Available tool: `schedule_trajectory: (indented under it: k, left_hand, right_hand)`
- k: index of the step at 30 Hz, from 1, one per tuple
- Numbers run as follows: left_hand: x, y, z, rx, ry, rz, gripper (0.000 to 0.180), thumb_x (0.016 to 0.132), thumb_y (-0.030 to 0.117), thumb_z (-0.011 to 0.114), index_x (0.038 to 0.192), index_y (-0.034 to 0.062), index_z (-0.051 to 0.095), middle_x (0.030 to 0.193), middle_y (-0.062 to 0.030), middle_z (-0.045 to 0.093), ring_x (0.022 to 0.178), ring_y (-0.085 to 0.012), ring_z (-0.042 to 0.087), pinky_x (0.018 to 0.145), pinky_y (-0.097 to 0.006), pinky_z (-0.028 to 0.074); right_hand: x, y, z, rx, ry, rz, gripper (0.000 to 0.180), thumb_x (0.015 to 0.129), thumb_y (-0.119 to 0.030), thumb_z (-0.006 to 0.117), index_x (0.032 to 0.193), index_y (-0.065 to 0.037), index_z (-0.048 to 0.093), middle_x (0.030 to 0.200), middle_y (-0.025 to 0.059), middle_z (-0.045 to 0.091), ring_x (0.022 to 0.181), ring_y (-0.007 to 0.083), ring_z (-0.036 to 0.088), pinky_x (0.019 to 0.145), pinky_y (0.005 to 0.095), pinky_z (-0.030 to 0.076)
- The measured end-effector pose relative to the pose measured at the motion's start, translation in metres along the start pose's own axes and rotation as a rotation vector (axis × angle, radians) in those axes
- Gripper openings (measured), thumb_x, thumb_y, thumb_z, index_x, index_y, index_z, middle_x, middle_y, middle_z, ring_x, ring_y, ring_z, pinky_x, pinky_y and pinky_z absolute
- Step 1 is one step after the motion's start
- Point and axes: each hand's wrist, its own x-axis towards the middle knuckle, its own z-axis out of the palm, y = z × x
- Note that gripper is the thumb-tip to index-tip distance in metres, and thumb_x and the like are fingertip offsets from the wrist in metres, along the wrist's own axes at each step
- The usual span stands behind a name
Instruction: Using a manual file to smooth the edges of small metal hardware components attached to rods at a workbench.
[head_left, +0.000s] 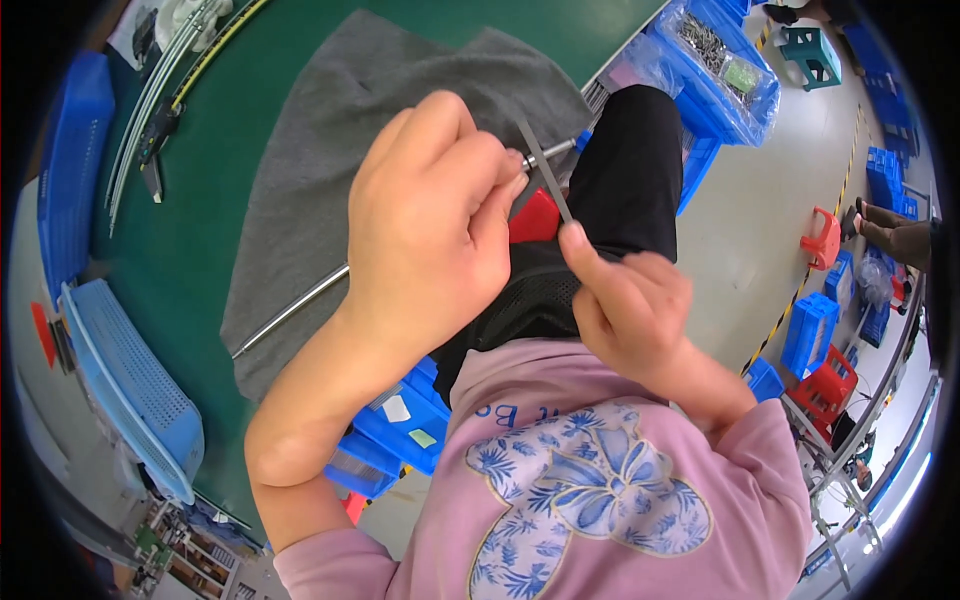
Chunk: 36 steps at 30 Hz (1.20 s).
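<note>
L hand [430, 215] clenched round slim shiny metal rod [560, 149]; R hand [635, 310] grasping thin flat grey metal strip [550, 178]. Rumpled grey cloth [300, 180] on green tabletop [215, 150]; blue plastic bins [808, 335] on pale flr [735, 265].

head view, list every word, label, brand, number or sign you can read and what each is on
Pink shirt: blue lettering, partly folded out of sight; I won't copy its wording.
White slip and green slip below the bench: any print is too small to read.
Metal rod in the left hand, flat metal strip in the right hand: no lettering visible.
</note>
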Motion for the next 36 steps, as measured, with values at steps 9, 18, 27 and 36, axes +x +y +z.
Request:
schedule_trajectory:
  k: [9,18,27,36]
  left_hand:
    - [0.001,-0.001,0.003,-0.009,0.036,-0.017,0.014,0.068,-0.009,0.070,0.072,-0.0008,0.059,0.070,-0.0076,0.047,0.061,-0.0214,0.050,0.053,-0.031,0.040]
    - [-0.001,0.000,0.005,-0.047,0.049,-0.057,0.014,0.065,-0.007,0.069,0.070,0.0010,0.058,0.068,-0.0083,0.047,0.063,-0.0265,0.050,0.054,-0.036,0.040]
    - [0.000,-0.001,0.004,-0.044,0.037,-0.052,0.016,0.065,-0.008,0.070,0.071,0.0002,0.057,0.069,-0.0086,0.047,0.063,-0.0264,0.050,0.054,-0.036,0.040]
    - [-0.001,-0.001,0.002,-0.044,0.027,-0.044,0.017,0.064,-0.008,0.071,0.071,0.0001,0.057,0.068,-0.0086,0.046,0.060,-0.0261,0.049,0.053,-0.035,0.038]
  right_hand:
    - [0.003,-0.006,-0.015,0.014,-0.128,0.065,0.056,0.058,0.010,0.059,0.113,0.001,0.068,0.054,0.0047,0.047,0.041,0.0176,0.043,0.044,0.0310,0.036]
    - [-0.001,-0.007,-0.008,-0.029,-0.068,0.013,0.061,0.053,0.009,0.059,0.114,0.002,0.067,0.053,0.0038,0.046,0.040,0.0168,0.041,0.044,0.0310,0.035]
    - [-0.012,-0.001,0.017,-0.085,0.074,-0.022,0.056,0.056,0.002,0.061,0.111,-0.002,0.069,0.049,-0.0020,0.037,0.039,0.0115,0.038,0.041,0.0257,0.034]
    - [-0.026,0.013,0.030,-0.029,0.145,-0.087,0.050,0.056,0.010,0.064,0.105,0.004,0.069,0.054,0.0006,0.043,0.041,0.0150,0.037,0.042,0.0297,0.031]
